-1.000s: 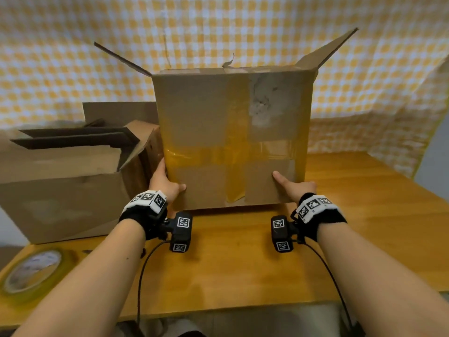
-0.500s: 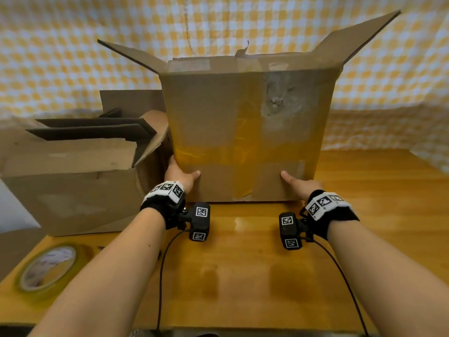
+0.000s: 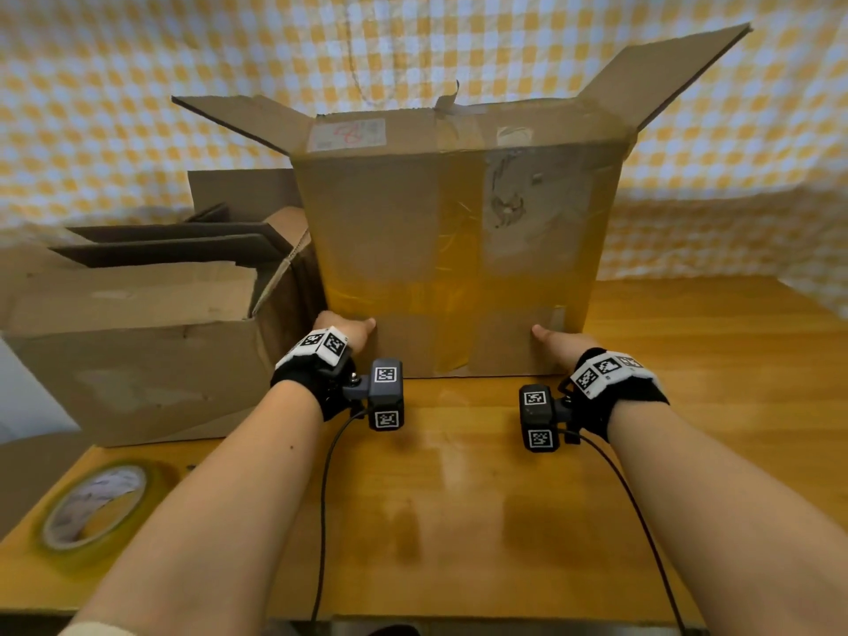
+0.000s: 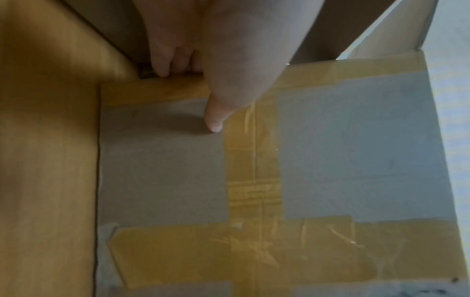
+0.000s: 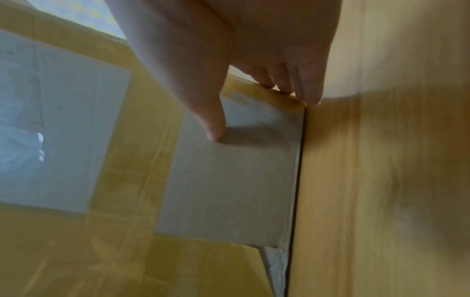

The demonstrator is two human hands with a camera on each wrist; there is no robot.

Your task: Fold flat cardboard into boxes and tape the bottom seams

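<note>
A big cardboard box [image 3: 394,231] lies on its side on the wooden table [image 3: 459,521], its bottom crossed with yellowish tape [image 3: 452,286] and facing me. Its open flaps spread out at the far end. My left hand [image 3: 344,332] grips the lower left corner, thumb [image 4: 216,120] on the taped face and fingers round the side edge. At the lower right corner my right hand [image 3: 557,344] holds the box [image 5: 229,191] the same way, thumb [image 5: 214,130] flat on the cardboard. The box's lower edge [image 4: 99,180] meets the table.
A second, lower cardboard box [image 3: 137,351] stands against the left side of the big one, flat cardboard sticking out of it. A roll of yellowish tape [image 3: 94,507] lies at the table's front left corner. A yellow checked cloth [image 3: 459,48] hangs behind.
The box now fills more of the view and its upper side with a label shows. Both hands keep their hold on the lower corners.
</note>
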